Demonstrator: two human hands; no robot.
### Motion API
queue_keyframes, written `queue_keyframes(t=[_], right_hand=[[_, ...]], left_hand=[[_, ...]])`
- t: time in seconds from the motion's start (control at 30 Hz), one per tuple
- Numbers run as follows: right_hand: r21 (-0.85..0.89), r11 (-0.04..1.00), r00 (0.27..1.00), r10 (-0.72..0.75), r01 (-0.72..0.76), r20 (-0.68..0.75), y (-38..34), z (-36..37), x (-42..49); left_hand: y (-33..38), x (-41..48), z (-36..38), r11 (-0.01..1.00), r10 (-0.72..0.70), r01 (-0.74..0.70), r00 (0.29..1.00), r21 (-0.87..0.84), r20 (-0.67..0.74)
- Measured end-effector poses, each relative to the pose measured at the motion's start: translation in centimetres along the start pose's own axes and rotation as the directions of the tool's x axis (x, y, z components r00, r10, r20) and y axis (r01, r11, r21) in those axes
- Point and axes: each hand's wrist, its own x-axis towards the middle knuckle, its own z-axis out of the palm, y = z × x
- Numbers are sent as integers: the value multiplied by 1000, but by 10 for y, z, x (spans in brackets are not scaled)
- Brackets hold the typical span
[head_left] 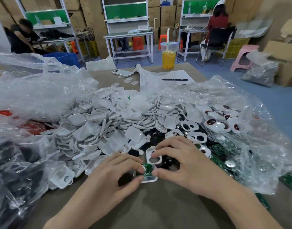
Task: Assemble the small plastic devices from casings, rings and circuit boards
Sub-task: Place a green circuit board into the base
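Unit in hand: mid-assembly, at the near edge of the counter (158, 204).

- Left hand (115, 172): thumb and forefingers pinch a green circuit board (148, 169) that carries a round silver cell. The board sits on a white base shell (149, 179). It looks tilted rather than fully seated.
- Right hand (180, 162): curled, with the thumb tip braced against the shell's right rim. The fingertips rest on a white front cover (152, 158) with cut-out windows, just behind the shell. I cannot tell whether that cover is being picked up or only touched.

Judged progress on this unit: the shell is chosen and the board is going in. Pressing the board home and closing the cover are not yet done. No ring is visible in this unit.

Stock:
- Heap of white casings (109, 124): very large, spread across the middle of the counter.
- Dark parts (152, 139): lie between the heap and the hands. They may be the rings, but they are too blurred to confirm.
- Loose circuit boards (218, 148): scattered to the right, some trailing toward the counter's edge.
- Closed devices (214, 123): white with dark red windows, piled on a clear bag (251, 129) at right. These are probably the finished ones.

Overall: a modest finished pile against a very large supply of casings. I judge the job to be at an early stage, with most of it remaining.
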Motion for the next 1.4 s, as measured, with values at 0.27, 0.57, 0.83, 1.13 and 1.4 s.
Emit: queue_keyframes(t=[0.27,0.57,0.83,1.13,1.4], right_hand=[[-67,996,992,-50,58,115,4,5,0],[-43,998,993,-44,48,108,6,9,0],[-34,999,993,-39,43,115,6,8,0],[-50,998,992,-41,48,123,4,6,0],[-55,998,990,-33,40,135,3,5,0]], left_hand=[[-1,-1,1,999,30,-31,999,18,45],[-2,-1,5,999,37,-37,999,2,36],[-1,-1,6,1000,21,-21,999,-15,41],[1,0,7,1000,30,-29,998,-10,48],[1,0,6,999,30,-29,998,-18,52]])
